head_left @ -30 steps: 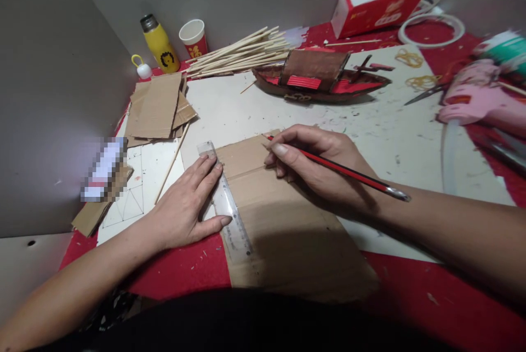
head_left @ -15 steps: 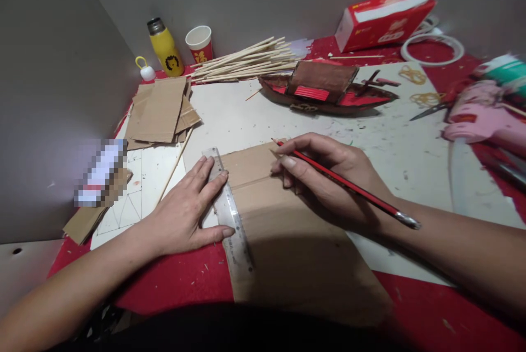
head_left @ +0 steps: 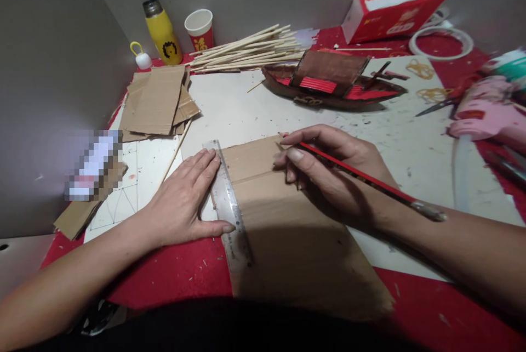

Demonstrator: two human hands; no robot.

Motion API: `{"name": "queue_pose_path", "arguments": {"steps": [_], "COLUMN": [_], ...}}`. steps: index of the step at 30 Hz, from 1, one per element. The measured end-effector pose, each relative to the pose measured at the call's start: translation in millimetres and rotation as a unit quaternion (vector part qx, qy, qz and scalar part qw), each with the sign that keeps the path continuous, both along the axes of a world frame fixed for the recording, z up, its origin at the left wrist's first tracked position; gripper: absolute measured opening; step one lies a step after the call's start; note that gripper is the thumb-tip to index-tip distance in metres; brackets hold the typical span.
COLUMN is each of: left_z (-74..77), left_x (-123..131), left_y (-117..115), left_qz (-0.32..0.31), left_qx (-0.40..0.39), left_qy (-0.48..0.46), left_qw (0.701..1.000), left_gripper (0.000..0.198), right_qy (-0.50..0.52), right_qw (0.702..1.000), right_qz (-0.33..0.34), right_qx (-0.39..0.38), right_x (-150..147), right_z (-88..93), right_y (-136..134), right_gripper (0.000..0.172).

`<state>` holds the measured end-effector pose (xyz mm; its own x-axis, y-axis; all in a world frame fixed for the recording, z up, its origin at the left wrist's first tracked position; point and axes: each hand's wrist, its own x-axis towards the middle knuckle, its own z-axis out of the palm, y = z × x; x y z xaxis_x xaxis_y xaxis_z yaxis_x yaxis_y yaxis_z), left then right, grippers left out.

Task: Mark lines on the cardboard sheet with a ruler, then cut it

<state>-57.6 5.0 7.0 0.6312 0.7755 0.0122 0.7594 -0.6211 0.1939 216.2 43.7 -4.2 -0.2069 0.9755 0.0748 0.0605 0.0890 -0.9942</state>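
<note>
A clear ruler [head_left: 228, 209] is laid along the left edge of a big cardboard sheet [head_left: 296, 242], which lies flat on the table right in front of the person. The ruler's long side runs from close to the body away toward the far left. It is pressed down by the left hand [head_left: 181, 206], which is spread flat and open, with the fingers on the ruler's far half and the thumb near its middle. Nothing is gripped by this hand. A red pencil [head_left: 361, 176] is pinched in the right hand [head_left: 332, 176] between closed fingers and thumb. The pencil's tip is pointed left, at the far edge of the cardboard sheet, and its back end sticks out to the right over the wrist. The tip is seen to the right of the ruler's far end, with a gap of bare cardboard between them. The ruler is nearer the left hand. A model boat [head_left: 332, 80] is set farther back.
</note>
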Motion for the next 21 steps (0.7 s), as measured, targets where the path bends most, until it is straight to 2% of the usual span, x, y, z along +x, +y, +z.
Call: {"name": "queue_pose_path", "arguments": {"steps": [5,8,13,17,21], "left_z": [1.5,1.9,0.7,-0.6,-0.3], "left_x": [3,5,6,6,6], "left_y": [2,2,1,1,1], "left_qz": [0.014,0.028,0.040,0.037,0.034], "left_qx": [-0.013,-0.031,-0.054,-0.063,-0.062], "left_qy": [0.005,0.008,0.013,0.008,0.012], "left_qw": [1.000,0.999,0.998,0.997,0.997], "left_gripper": [0.111,0.113,0.115,0.116,0.115], "right_qy": [-0.032,-0.028,0.012,0.015,0.023], "right_qw": [0.999,0.999,0.999,0.994,0.995], "right_qz": [0.022,0.025,0.005,0.015,0.016], "right_qx": [0.014,0.016,-0.046,-0.105,-0.100], "right_x": [3,2,1,2,-10], "right_z": [2.7,4.0,7.5,22.0,43.3], "right_y": [0,2,8,12,12], "right_gripper": [0.027,0.030,0.032,0.031,0.021]}}
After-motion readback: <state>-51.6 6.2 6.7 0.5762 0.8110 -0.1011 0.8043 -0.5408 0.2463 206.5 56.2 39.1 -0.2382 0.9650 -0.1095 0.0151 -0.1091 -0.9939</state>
